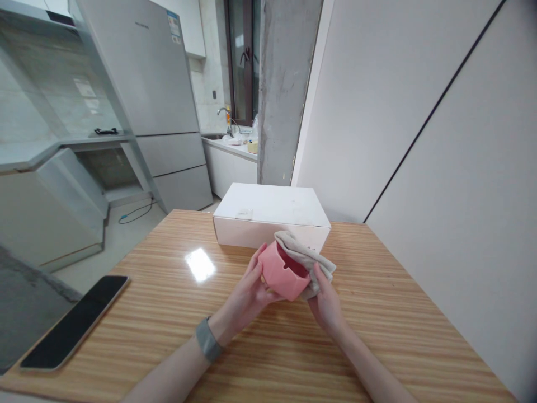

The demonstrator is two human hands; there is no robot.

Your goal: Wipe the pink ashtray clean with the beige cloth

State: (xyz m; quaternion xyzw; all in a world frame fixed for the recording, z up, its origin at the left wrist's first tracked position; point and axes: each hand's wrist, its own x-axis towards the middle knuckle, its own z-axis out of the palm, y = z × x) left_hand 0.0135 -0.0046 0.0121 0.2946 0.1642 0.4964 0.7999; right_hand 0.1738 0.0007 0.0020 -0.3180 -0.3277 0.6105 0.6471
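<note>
My left hand (255, 285) is closed round a pink ashtray (279, 275), a faceted bowl with small notches in its rim. The ashtray is tilted above the table, its opening turned up and to the right. A folded grey cloth (308, 257) lies over the far and right side of its rim, partly hiding the inside. My right hand (325, 299) grips the cloth at the right edge of the ashtray, thumb on top. Some of its fingers are hidden behind the cloth.
Beyond my hands a white cardboard box (272, 204) stands on the wood-grain table (377, 336). A black-faced flat device (78, 322) lies along the left edge. Behind the table are a grey fridge (142, 73), a sink counter and, to the right, a white wall panel.
</note>
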